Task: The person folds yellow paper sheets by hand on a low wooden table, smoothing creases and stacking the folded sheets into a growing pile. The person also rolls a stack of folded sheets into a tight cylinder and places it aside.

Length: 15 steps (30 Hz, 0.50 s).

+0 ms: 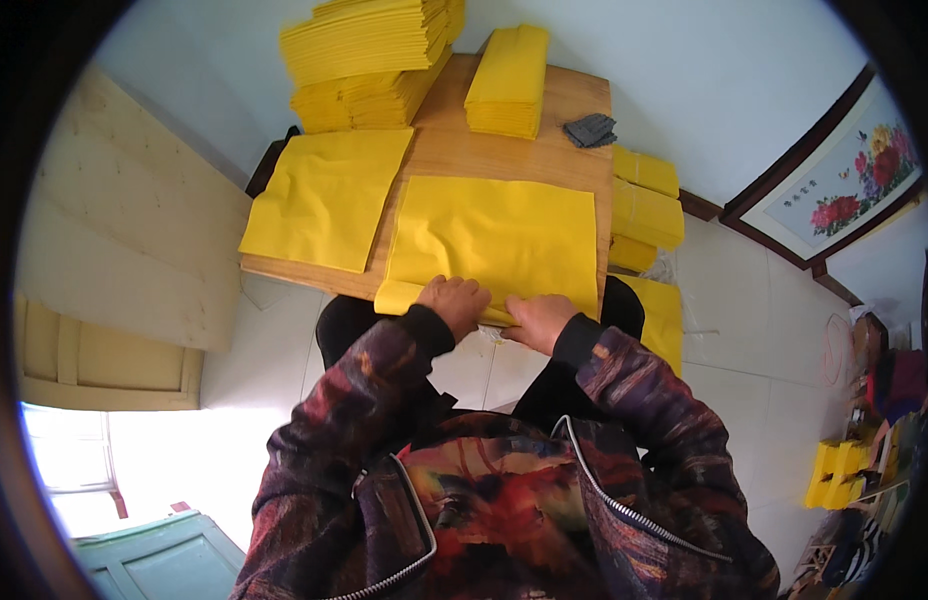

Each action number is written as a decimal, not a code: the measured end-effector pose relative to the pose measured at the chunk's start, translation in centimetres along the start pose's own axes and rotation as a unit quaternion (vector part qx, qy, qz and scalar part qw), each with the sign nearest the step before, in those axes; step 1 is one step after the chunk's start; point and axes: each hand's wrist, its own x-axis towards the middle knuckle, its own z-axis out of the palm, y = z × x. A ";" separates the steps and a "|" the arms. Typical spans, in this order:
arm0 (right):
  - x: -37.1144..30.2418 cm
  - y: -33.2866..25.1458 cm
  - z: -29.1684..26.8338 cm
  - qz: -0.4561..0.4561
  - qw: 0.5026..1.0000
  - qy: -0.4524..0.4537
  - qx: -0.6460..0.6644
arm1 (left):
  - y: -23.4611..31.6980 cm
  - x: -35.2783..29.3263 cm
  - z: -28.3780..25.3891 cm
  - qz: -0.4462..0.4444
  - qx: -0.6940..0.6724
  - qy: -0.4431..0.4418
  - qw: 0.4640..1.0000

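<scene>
A yellow felt-like sheet (504, 230) lies on the wooden table in front of me, slightly wrinkled on its left side. Its near edge curls up in a fold at the table's front edge. My left hand (454, 303) is closed over that fold, near the middle, with its fingers bent. Just to the right, my right hand (542, 322) grips the same edge, thumb toward the left hand. Both sets of fingertips are partly hidden. A bit of whitish material (492, 333) shows below the edge between the hands.
Left of the sheet lies another flat yellow sheet (329, 195). Folded yellow stacks (369, 55) rise at the back left, and a smaller stack (509, 80) stands centre back. A grey cloth piece (590, 130) sits at the table's (574, 165) right. Yellow bundles (646, 215) stand beside it.
</scene>
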 end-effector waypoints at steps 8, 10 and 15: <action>0.2 0.9 -2.6 -0.050 0.999 -0.003 0.008 | 0.2 0.2 1.3 -0.077 -0.098 -0.075 0.989; -0.7 -0.6 -1.5 -0.044 0.986 0.076 -0.139 | -0.7 1.3 0.7 -0.027 -0.115 -0.104 0.987; 0.7 -0.2 -1.8 0.039 0.996 -0.076 0.019 | -0.5 2.1 -1.0 -0.007 -0.060 -0.170 0.984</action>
